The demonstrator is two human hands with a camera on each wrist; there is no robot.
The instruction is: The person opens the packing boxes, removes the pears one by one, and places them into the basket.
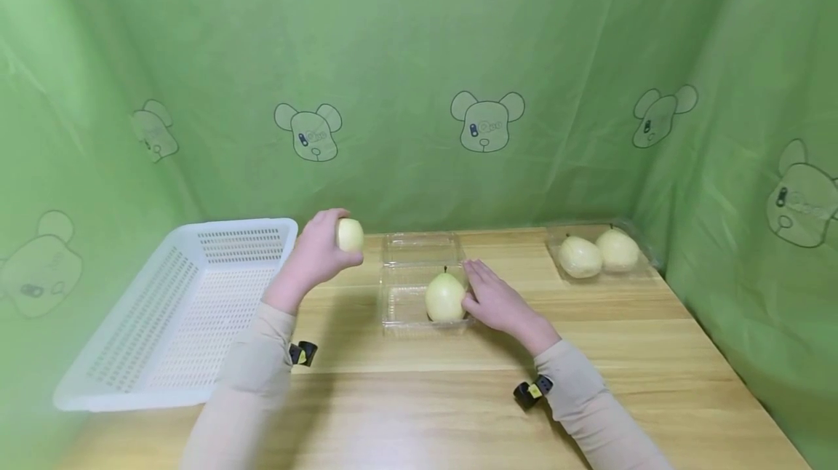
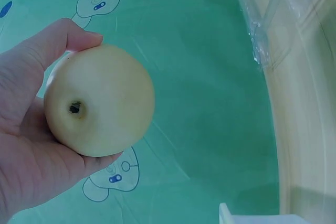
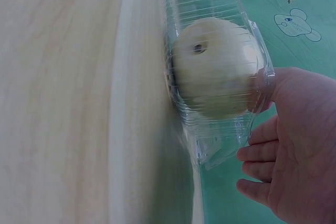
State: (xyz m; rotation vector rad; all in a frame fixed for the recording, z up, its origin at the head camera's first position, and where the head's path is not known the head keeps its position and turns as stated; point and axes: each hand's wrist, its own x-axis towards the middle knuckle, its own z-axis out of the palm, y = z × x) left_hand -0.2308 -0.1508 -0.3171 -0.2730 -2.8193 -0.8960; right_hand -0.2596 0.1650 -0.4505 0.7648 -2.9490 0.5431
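Observation:
My left hand [image 1: 317, 248] holds a pale yellow pear [image 1: 350, 236] raised above the table, to the left of a clear plastic box [image 1: 402, 303]. In the left wrist view, thumb and fingers curve around that pear [image 2: 105, 100], its dark hollow end facing the camera. Lid folded back, the box lies open with a second pear [image 1: 445, 297] in its right half, stem up. At the box's right side is my right hand [image 1: 499, 303]. The right wrist view shows its thumb over the rim beside the pear [image 3: 215, 66], the other fingers outside the wall.
A white perforated basket [image 1: 177, 237] stands on the left of the wooden table [image 1: 419, 397]. Toward the back right, another clear box [image 1: 556, 233] contains two pears [image 1: 599, 253]. Green curtain [image 1: 406, 33] with bear-head prints encloses the table's back and sides.

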